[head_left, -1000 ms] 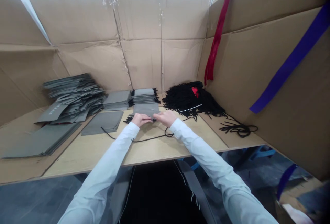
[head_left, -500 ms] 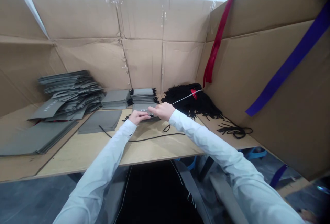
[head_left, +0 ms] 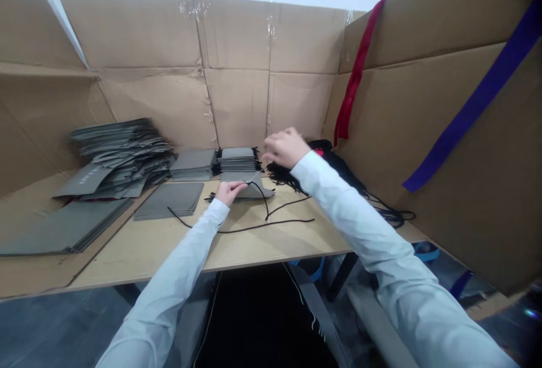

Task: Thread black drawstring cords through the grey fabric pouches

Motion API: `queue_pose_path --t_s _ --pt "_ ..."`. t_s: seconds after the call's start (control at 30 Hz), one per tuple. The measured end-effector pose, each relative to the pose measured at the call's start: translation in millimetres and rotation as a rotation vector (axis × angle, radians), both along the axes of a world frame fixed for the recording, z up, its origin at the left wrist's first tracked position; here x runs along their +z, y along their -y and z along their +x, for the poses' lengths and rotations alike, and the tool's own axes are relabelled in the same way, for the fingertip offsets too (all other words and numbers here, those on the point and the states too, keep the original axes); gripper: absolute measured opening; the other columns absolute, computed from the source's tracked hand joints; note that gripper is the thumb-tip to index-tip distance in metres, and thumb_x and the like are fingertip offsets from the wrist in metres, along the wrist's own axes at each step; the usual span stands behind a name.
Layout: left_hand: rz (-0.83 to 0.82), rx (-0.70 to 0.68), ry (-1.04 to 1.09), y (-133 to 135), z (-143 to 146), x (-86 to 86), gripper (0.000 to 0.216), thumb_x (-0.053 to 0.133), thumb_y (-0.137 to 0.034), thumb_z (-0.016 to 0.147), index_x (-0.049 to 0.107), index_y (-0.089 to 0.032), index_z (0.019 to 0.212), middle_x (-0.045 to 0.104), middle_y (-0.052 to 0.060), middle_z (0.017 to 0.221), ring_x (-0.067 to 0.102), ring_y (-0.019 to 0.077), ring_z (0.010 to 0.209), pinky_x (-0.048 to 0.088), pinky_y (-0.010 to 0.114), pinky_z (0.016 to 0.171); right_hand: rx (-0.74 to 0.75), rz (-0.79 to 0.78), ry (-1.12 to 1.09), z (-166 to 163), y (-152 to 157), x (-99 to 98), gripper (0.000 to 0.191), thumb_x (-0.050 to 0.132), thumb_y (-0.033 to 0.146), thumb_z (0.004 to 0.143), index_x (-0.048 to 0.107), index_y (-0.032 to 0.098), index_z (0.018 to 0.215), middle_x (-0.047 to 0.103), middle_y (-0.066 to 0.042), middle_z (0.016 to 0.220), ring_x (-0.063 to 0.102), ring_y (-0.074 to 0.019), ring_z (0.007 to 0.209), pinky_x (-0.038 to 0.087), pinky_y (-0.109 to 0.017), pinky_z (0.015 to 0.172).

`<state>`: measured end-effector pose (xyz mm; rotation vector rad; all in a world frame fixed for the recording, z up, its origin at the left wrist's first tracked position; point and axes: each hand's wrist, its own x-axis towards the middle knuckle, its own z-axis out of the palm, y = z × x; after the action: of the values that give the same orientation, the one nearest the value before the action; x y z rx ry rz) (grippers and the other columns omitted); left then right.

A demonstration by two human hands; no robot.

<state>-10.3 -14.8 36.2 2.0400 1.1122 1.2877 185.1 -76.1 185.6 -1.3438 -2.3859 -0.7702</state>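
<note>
My left hand (head_left: 230,192) is closed in a pinch at the near edge of a flat grey paper bag (head_left: 267,192), where a black cord (head_left: 266,210) meets it. The cord hangs from that spot in a bend onto the table. Raised above and to the right is my right hand (head_left: 287,148), its fingers closed and somewhat blurred. A thin metal rod (head_left: 256,175) runs from near the left fingertips up towards the right hand, which grips it; the handle end is hidden. Another black cord (head_left: 271,225) lies loose across the table in front.
Grey stacks (head_left: 127,156) pile up at the left, with flatter stacks (head_left: 169,200) nearer. Corded bags (head_left: 237,160) stand behind my hands. A heap of black cords (head_left: 334,159) lies at the right. Cardboard walls (head_left: 237,97) enclose the table; red (head_left: 355,74) and purple ribbons (head_left: 470,103) hang there.
My right hand has lifted up and to the right, away from my left hand, with the rod. A bend of black cord now shows below the bag's edge. My left hand keeps its pinch.
</note>
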Motion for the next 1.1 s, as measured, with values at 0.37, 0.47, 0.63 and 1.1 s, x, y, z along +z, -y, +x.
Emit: queue_pose_path --t_s 0.37,0.47,0.63,1.1 --pt "-0.007 -0.005 0.128 0 -3 0.2 0.034 0.057 -0.040 0.062 0.064 -0.012 0.079 0.063 0.007 0.086 0.056 0.0209 0.084 0.038 0.034 0.083 0.175 -0.208 -1.003 53 -19 26.8 0.031 0.065 0.028 0.057 0.058 0.009 0.081 0.060 -0.007 0.071 0.057 -0.0120 0.063 0.048 -0.031 0.067" --pt "-0.037 -0.013 0.170 1 -2 0.8 0.035 0.058 -0.041 0.060 0.064 -0.012 0.079 0.064 0.008 0.086 0.057 0.0201 0.083 0.039 0.033 0.082 0.247 -0.233 -1.246 44 -25 21.6 0.027 0.067 0.022 0.056 0.058 0.007 0.076 0.059 -0.006 0.063 0.058 -0.0116 0.060 0.050 -0.027 0.063" --pt "-0.104 -0.121 0.163 5 -3 2.8 0.042 0.064 -0.039 0.054 0.062 -0.012 0.087 0.062 0.009 0.090 0.057 0.0197 0.084 0.040 0.032 0.081 0.241 -0.272 -1.403 31 -29 29.3 0.022 0.063 0.020 0.062 0.057 0.005 0.077 0.059 -0.006 0.062 0.059 -0.0107 0.059 0.052 -0.025 0.061" --pt "-0.080 -0.206 0.169 -19 11 97.3 0.034 0.062 -0.039 0.056 0.064 -0.012 0.076 0.064 0.005 0.072 0.056 0.0137 0.065 0.042 0.023 0.063 0.125 -0.035 -1.347 17 -24 126.1 0.002 0.053 0.006 0.067 0.053 0.006 0.065 0.051 0.000 0.052 0.057 -0.0104 0.054 0.051 -0.026 0.059"
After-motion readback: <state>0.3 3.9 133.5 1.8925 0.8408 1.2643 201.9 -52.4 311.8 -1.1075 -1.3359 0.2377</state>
